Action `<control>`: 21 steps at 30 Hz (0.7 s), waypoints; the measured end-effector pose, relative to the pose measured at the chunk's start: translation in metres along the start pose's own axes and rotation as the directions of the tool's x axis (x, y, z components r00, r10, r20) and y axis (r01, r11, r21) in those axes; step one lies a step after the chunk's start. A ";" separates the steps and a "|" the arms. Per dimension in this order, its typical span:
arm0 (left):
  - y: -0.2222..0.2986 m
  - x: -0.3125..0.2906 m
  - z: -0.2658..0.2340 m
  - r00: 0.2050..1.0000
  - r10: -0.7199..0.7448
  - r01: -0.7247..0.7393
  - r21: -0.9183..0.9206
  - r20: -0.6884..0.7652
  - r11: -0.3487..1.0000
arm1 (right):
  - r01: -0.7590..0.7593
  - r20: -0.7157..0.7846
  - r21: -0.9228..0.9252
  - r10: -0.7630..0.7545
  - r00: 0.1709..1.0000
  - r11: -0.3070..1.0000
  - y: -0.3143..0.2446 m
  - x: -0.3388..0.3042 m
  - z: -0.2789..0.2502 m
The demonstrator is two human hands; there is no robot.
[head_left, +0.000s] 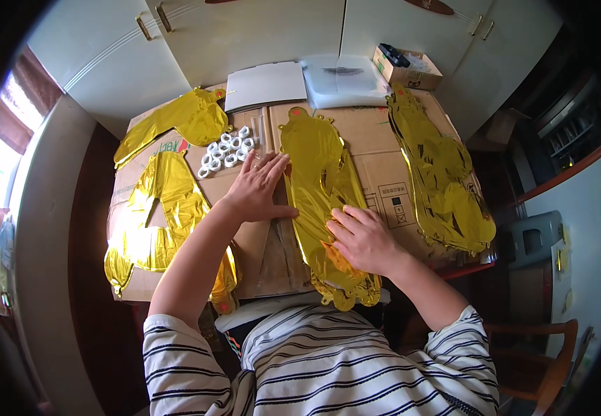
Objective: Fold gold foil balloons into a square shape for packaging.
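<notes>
A pile of flat, uninflated gold foil balloons (314, 156) lies lengthwise on the cardboard in front of me, its near end reaching the table's edge. My left hand (259, 188) rests along the pile's left side, fingers stretched out and fingertips at the foil's edge. Across the lower right part of the foil lies my right hand (363, 239), palm down with its fingers slightly bent on the surface. Neither hand appears to grip anything. Small white rolls (225, 154) sit in a cluster beyond my left hand.
More gold foil shapes lie at the far left (176, 125), near left (169, 208) and right (442, 173). Behind them are a grey-white flat board (266, 86), clear plastic bags (342, 82) and a small open box (418, 73). Cardboard (377, 163) covers the table. A wooden chair (543, 347) stands at right.
</notes>
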State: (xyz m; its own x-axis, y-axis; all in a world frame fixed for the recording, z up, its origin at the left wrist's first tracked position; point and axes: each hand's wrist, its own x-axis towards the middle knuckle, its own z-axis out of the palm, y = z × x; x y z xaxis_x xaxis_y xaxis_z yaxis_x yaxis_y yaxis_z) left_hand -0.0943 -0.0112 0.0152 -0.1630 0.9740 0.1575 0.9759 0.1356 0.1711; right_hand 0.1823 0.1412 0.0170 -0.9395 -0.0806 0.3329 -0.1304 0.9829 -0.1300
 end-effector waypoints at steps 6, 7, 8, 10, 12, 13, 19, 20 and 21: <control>0.018 0.006 -0.014 0.980 -0.073 0.055 0.104 0.187 0.993 | -0.009 -0.004 0.019 0.009 1.000 1.000 0.000 0.001 0.001; 0.020 0.006 -0.015 0.978 -0.082 0.061 0.111 0.193 0.992 | -0.008 -0.003 0.021 0.008 1.000 1.000 0.000 0.001 0.000; 0.021 0.007 -0.015 0.976 -0.091 0.068 0.117 0.199 0.991 | -0.008 -0.002 0.022 0.008 1.000 1.000 0.000 0.001 0.000; 0.023 0.006 -0.015 0.989 -0.061 0.046 0.115 0.131 0.992 | -0.011 -0.002 0.025 0.011 1.000 1.000 0.000 0.001 0.000; 0.027 -0.004 -0.013 1.000 0.012 -0.010 0.103 -0.019 0.995 | -0.015 -0.002 0.028 0.015 1.000 0.999 0.000 0.000 0.000; 0.030 -0.008 -0.010 1.000 0.022 -0.022 0.082 0.000 0.996 | -0.015 0.002 0.027 0.015 1.000 1.000 0.000 0.000 0.001; 0.042 -0.027 -0.004 0.996 -0.018 0.021 -0.029 0.090 0.999 | -0.009 0.003 0.014 0.009 1.000 1.000 0.000 0.002 -0.001; 0.043 -0.028 -0.003 0.997 -0.021 0.022 -0.016 0.078 1.000 | -0.009 0.002 0.011 0.009 1.000 1.000 0.000 0.001 0.000; 0.045 -0.029 -0.004 0.998 -0.024 0.024 -0.002 0.065 1.000 | -0.007 0.000 0.008 0.007 1.000 1.000 0.000 0.001 0.000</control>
State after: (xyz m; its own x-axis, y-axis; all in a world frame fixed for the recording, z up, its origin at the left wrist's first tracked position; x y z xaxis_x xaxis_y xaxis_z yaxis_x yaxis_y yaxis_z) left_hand -0.0464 -0.0339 0.0221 -0.1763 0.9802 0.0903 0.9715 0.1585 0.1763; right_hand 0.1810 0.1414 0.0173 -0.9405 -0.0737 0.3316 -0.1262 0.9821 -0.1397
